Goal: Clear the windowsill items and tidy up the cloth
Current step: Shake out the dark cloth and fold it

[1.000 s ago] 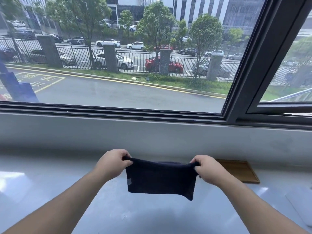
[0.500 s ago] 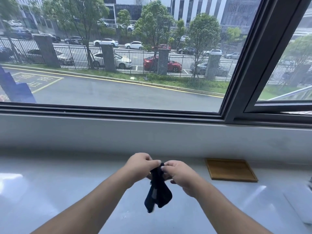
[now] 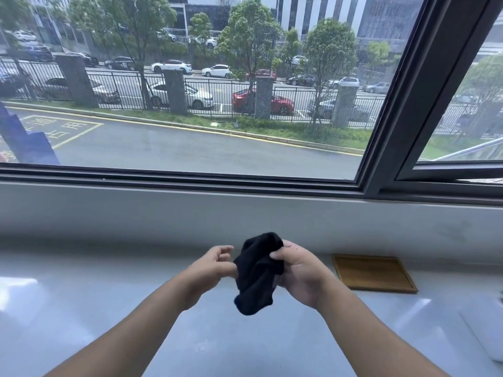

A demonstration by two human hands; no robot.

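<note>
Head view, the only view: two bare hands, one cloth, one wooden tray, all over or on a pale windowsill (image 3: pixel 81 308). The right hand (image 3: pixel 302 276) is curled around a single dark cloth (image 3: pixel 257 270), thumb pressed across its upper part and fingers wrapped behind it; the cloth is bunched into an irregular wad, its lower end hanging free below the palm, held in the air above the sill rather than resting on it. The left hand (image 3: pixel 213 268) sits just beside the cloth on its left side, fingers loosely bent and partly spread; its fingertips reach the cloth's left edge, though whether they pinch the fabric cannot be told. Both forearms enter from the near edge of the sill and converge towards its middle. One flat wooden tray (image 3: pixel 374 273) lies on the sill towards the far right, near the back wall, just to the right of the right hand and apart from it; nothing rests on it. One pale flat object (image 3: pixel 487 327) is cut off at the right edge of the sill, its nature unclear. Behind the sill, a dark window frame (image 3: pixel 392 137); beyond the glass, a road, a fence and parked cars.
</note>
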